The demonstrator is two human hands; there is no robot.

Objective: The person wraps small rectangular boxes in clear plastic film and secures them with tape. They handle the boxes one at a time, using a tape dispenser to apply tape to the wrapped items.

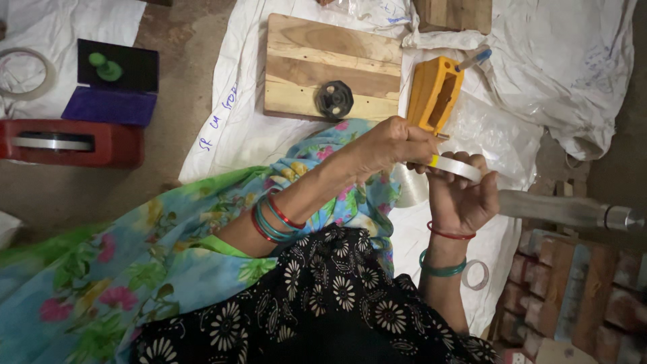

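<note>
Patterned sleeve [317, 296] nearest; beyond it, right hand [461, 195] grips tape roll [455, 167] flat, left hand [394, 143] pinches its yellow end (left side), yellow dispenser [435, 94] just beyond.

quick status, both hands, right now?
Left hand: closed, fingers pinching the yellow end of the tape roll.
Right hand: closed around the tape roll, holding it from below.
</note>
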